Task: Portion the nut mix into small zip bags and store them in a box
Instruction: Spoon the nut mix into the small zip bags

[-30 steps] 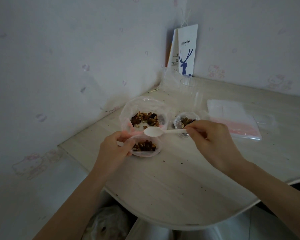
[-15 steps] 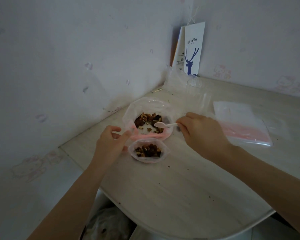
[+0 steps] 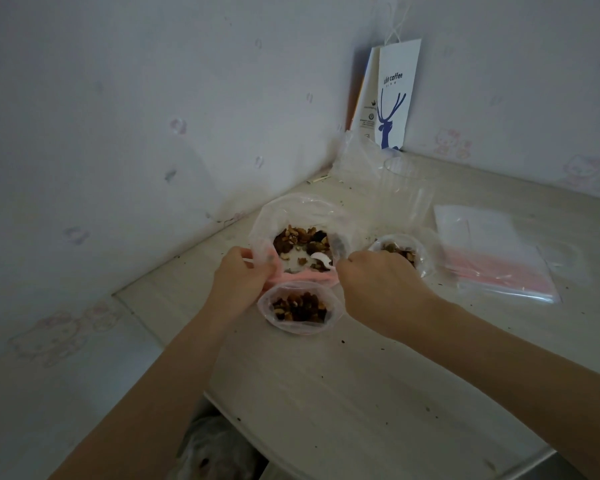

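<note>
A large clear zip bag (image 3: pixel 302 209) with a pink strip lies open on the table, holding brown nut mix (image 3: pixel 300 237). My left hand (image 3: pixel 241 277) pinches its left rim. My right hand (image 3: pixel 378 282) holds a white plastic spoon (image 3: pixel 321 258), whose bowl dips into the nut mix. Just in front sits a small open zip bag (image 3: pixel 300 308) partly filled with nuts. A second small filled bag (image 3: pixel 400 252) stands behind my right hand, partly hidden by it.
A stack of flat unused zip bags (image 3: pixel 496 258) lies at the right. A clear plastic container (image 3: pixel 407 188) and a white coffee paper bag (image 3: pixel 394 98) stand in the corner by the wall. The table's curved front edge (image 3: pixel 291 469) is near my body. Crumbs dot the tabletop.
My right hand carried the spoon from above the small bag into the large bag's nut mix. My left hand let go of the small bag and took the large bag's rim.
</note>
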